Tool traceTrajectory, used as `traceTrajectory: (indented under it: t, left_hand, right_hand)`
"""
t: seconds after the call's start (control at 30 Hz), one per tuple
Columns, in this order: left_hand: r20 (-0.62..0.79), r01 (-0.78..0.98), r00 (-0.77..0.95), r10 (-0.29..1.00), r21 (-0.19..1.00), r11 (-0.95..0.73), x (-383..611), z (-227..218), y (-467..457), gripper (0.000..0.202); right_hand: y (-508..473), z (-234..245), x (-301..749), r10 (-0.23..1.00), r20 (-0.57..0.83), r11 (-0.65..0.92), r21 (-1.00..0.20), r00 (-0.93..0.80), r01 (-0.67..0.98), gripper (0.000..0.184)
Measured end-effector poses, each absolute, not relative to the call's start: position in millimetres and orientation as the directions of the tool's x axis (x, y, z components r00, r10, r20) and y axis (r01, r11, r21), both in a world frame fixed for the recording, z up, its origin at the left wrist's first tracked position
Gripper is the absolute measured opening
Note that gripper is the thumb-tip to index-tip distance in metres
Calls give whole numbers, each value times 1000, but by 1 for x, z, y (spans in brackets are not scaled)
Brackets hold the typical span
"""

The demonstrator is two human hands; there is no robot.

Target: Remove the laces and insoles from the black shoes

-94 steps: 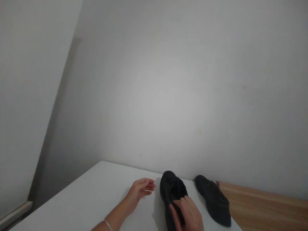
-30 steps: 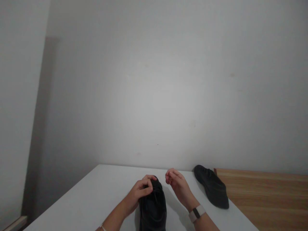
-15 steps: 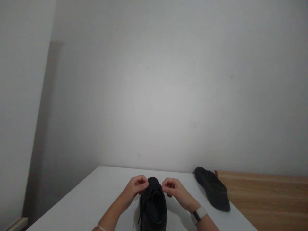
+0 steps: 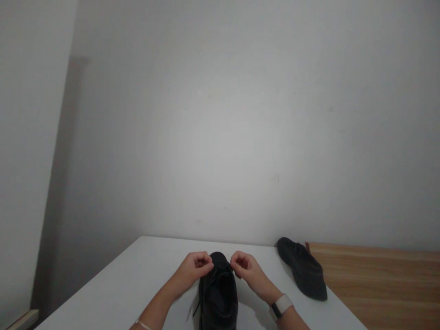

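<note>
A black lace-up shoe (image 4: 218, 300) stands on the white table (image 4: 137, 279) right in front of me, toe pointing away. My left hand (image 4: 193, 269) is pinched closed at the shoe's left side near the laces. My right hand (image 4: 244, 269) is pinched closed at its right side, with a watch on the wrist. Each hand seems to grip a thin black lace, and a loose lace end hangs down the shoe's left flank. A second black shoe (image 4: 302, 268) lies apart to the right, at the table's edge.
A plain white wall rises just behind the table. A wooden surface (image 4: 374, 284) adjoins the white table on the right. The table's left edge runs diagonally toward the lower left, with a wall corner beyond.
Since 3 s ago the near shoe has shifted left to the centre. Both hands have come to its laces and pinched shut; over the last half second they barely moved.
</note>
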State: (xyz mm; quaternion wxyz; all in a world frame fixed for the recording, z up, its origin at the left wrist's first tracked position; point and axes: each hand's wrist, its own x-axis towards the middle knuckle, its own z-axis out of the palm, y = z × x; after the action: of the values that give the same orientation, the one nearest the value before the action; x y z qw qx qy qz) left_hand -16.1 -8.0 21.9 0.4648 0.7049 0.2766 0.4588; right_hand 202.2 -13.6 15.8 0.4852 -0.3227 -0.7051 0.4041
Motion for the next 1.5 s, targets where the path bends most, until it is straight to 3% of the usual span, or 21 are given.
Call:
traceTrajectory:
  t: [0.13,0.4,0.67,0.87,1.13,1.33,1.5]
  left_hand:
    - [403,-41,374,835,907,-419,-14,20,-6,33]
    - [335,-7,495,802,924,-382,-23,22,-7,31]
    - [380,-39,366,849,918,-394,-19,24,-7,32]
    - [326,-53,506,798,936,-349,-22,22,-9,32]
    - [388,-73,338,858,919,-387,-23,22,-3,33]
    - [339,-62,519,784,930,-361,-22,20,-4,34]
    - [339,-79,516,787,933,-350,-21,20,-5,34]
  right_hand:
    - [-14,16,204,845,442,479,-876,-300,57,32]
    - [-17,20,209,830,369,412,-911,-418,13,27]
    - [-16,20,209,876,361,377,-926,-320,-13,28]
    - [-19,21,213,842,314,331,-943,-438,-38,24]
    - [-15,17,211,877,296,261,-955,-380,-141,25]
    - [-19,20,212,849,291,256,-957,-441,-138,26]
    - [-20,20,214,844,303,274,-953,-442,-130,26]
